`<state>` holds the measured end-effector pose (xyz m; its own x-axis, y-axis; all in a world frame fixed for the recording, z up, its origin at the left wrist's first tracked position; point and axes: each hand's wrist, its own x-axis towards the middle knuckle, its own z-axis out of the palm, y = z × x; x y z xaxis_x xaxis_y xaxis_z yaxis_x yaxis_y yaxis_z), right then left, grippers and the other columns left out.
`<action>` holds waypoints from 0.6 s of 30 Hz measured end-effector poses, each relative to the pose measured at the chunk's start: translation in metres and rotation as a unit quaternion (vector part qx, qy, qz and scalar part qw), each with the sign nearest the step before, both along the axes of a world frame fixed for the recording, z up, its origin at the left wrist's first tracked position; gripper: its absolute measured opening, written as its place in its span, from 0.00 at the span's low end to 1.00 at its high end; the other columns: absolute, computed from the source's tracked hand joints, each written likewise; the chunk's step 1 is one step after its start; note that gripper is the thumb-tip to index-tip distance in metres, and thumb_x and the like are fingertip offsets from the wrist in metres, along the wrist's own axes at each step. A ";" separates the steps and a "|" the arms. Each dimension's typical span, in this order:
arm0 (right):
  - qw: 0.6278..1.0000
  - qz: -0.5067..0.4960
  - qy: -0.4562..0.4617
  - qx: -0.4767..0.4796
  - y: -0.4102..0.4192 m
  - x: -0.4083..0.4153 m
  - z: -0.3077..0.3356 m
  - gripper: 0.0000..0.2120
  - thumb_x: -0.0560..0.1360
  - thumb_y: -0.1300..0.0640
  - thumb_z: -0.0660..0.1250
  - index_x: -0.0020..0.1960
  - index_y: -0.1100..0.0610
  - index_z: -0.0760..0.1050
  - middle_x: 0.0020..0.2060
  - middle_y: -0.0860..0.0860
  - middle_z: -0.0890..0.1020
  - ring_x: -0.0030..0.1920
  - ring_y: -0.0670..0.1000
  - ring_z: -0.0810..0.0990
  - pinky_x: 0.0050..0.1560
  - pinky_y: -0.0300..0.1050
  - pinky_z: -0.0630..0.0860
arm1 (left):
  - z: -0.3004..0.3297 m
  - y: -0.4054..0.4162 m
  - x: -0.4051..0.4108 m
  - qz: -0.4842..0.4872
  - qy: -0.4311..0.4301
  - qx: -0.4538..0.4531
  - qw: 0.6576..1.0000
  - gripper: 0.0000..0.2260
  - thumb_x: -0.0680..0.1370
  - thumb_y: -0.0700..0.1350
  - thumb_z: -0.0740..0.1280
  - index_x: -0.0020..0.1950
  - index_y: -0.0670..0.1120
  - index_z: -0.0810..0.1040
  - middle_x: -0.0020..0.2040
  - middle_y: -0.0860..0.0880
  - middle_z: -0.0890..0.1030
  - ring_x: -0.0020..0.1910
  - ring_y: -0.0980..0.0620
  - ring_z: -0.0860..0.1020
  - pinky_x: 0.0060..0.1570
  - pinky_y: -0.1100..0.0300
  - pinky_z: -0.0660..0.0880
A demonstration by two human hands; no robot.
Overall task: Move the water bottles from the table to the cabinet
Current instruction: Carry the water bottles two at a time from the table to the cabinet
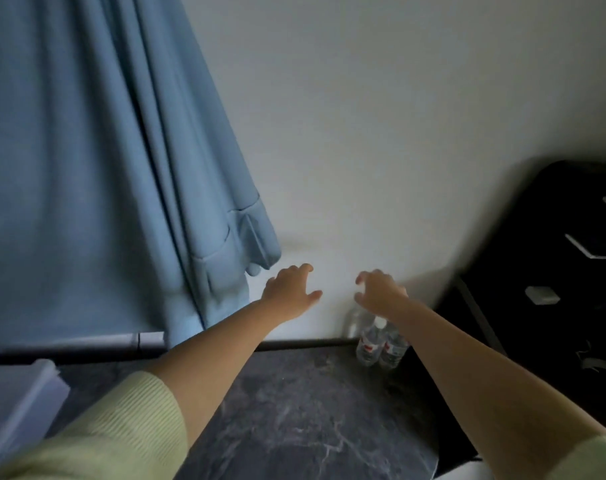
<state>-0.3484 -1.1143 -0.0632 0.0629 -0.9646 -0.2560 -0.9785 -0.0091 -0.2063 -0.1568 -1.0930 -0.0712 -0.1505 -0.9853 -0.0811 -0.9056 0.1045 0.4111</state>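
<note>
Three clear plastic water bottles stand together at the far right corner of a dark marble-patterned table [294,410], against the white wall. One bottle with a white cap and red label [370,344] is in front, a second [395,349] is beside it, and a third [355,320] is behind. My right hand [381,292] hovers just above them, fingers apart and curled, holding nothing. My left hand [289,289] is stretched out to the left of the bottles, open and empty, in front of the wall.
A blue curtain [104,168] hangs at the left. A black shelf unit [554,271] with small white items stands right of the table. A greyish box [14,410] sits at the table's left edge.
</note>
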 end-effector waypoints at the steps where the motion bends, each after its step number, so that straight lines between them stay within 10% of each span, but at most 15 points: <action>1: 1.000 0.011 0.001 -0.010 0.005 0.015 0.006 0.18 0.79 0.52 0.61 0.68 0.53 0.70 0.66 0.55 0.72 0.66 0.57 0.72 0.67 0.59 0.69 | 0.005 0.009 0.013 0.008 0.005 -0.005 1.000 0.25 0.79 0.56 0.62 0.73 0.47 0.63 0.66 0.45 0.73 0.66 0.45 0.70 0.62 0.49 0.70; 18: 0.965 0.255 0.000 -0.061 0.150 0.271 0.062 0.17 0.79 0.53 0.60 0.67 0.53 0.72 0.66 0.54 0.73 0.67 0.57 0.71 0.64 0.51 0.71 | 0.075 0.214 0.248 0.212 0.002 -0.056 0.976 0.23 0.78 0.53 0.65 0.70 0.46 0.68 0.66 0.43 0.73 0.66 0.43 0.71 0.62 0.50 0.71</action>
